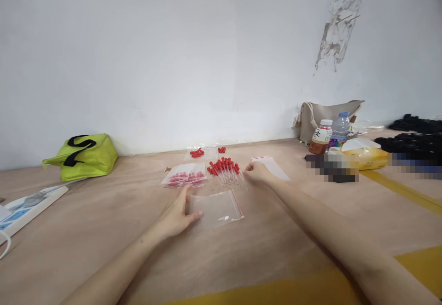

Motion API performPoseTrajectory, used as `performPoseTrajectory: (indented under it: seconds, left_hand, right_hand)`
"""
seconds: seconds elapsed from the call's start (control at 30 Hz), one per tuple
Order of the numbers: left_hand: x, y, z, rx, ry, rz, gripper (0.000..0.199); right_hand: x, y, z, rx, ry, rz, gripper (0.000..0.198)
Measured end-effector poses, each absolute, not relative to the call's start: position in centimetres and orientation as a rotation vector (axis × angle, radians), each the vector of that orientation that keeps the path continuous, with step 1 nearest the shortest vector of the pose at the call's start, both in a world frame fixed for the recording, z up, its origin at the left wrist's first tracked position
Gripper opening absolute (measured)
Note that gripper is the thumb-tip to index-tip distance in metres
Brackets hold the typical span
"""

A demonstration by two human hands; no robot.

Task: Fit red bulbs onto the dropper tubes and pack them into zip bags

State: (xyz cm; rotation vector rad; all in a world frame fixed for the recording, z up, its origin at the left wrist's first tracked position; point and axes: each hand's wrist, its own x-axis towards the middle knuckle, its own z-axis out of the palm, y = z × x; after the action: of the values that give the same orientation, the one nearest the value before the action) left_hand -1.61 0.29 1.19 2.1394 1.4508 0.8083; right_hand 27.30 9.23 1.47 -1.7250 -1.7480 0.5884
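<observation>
My left hand (177,215) has its fingers and thumb apart at the left edge of a clear zip bag (214,208). That bag lies flat, its red-striped seal to the right, and its thumb-side edge touches or nearly touches my hand. Beyond it, thin clear droppers with red bulbs (224,167) are fanned out on the table. Just right of the fan, my right hand (257,172) is closed in a pinch; a thin clear line shows by the fingertips, but what they hold is unclear. Filled bags of red-bulbed droppers (184,177) lie to the left.
Another zip bag (272,167) lies behind my right hand. More red bulbs (197,153) rest near the wall. At left are a lime-green bag (86,158) and a power strip (34,206). Bottles (321,137), a beige bag (305,123) and a yellow tissue pack (371,158) stand right.
</observation>
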Motion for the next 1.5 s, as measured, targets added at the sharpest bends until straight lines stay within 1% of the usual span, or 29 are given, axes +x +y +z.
performPoseTrajectory:
  seconds: [0.07, 0.13, 0.2, 0.27, 0.4, 0.47, 0.57, 0.63, 0.7, 0.77, 0.9, 1.2, 1.3, 1.4, 1.5]
  left_hand:
    - [-1.0, -0.4, 1.3, 2.489, 1.421, 0.887, 0.055]
    - [-0.5, -0.9, 1.2, 2.712, 1.242, 0.714, 0.046]
    - [0.0, -1.3, 0.7, 2.768, 1.091, 0.447, 0.044]
    - [0.2, -1.5, 0.2, 2.753, 1.052, 0.31, 0.045]
    - [0.5, -1.7, -0.3, 2.73, 1.045, 0.318, 0.042]
    - [0.6, -1.8, -0.3, 2.729, 1.028, 0.333, 0.042]
    - [0.9, -2.0, -0.1, 2.758, 1.007, 0.368, 0.043]
    - [1.0, -2.1, 0.0, 2.781, 1.004, 0.416, 0.044]
    - [1.2, -2.1, 0.1, 2.775, 1.027, 0.483, 0.041]
    - [1.2, -2.1, 0.0, 2.74, 1.066, 0.534, 0.038]
    - [1.2, -1.9, -0.2, 2.694, 1.087, 0.516, 0.039]
    - [1.2, -1.9, -0.1, 2.679, 1.088, 0.524, 0.04]
    - [1.3, -1.9, 0.0, 2.678, 1.09, 0.522, 0.041]
    - [1.3, -2.0, 0.1, 2.686, 1.114, 0.498, 0.042]
    - [1.4, -2.1, 0.2, 2.693, 1.133, 0.487, 0.045]
  right_hand:
    - [26.7, 11.3, 1.1, -1.794, -1.716, 0.549, 0.017]
    - [25.9, 12.9, 0.9, -1.85, -1.703, 0.533, 0.019]
    - [25.1, 14.0, 0.7, -1.888, -1.7, 0.527, 0.019]
    - [24.6, 14.6, 0.7, -1.898, -1.708, 0.531, 0.017]
    - [24.9, 14.5, 1.4, -1.844, -1.697, 0.545, 0.009]
    - [25.8, 13.6, 2.0, -1.786, -1.662, 0.534, 0.016]
    - [27.4, 11.1, 2.2, -1.681, -1.612, 0.533, 0.036]
    - [28.2, 9.0, 1.5, -1.579, -1.563, 0.633, 0.045]
    - [28.6, 6.8, 0.2, -1.384, -1.402, 0.851, 0.049]
    - [28.5, 5.0, -1.2, -1.236, -1.255, 0.966, 0.049]
    - [27.6, 3.2, -2.6, -1.089, -1.149, 0.992, 0.048]
    - [27.2, 3.2, -2.5, -1.056, -1.189, 0.97, 0.052]
    - [26.9, 2.7, -2.3, -1.039, -1.121, 1.029, 0.051]
    - [26.6, 2.1, -2.2, -1.003, -1.045, 1.184, 0.043]
    - [26.7, 1.5, -2.2, -0.964, -1.113, 1.327, 0.033]
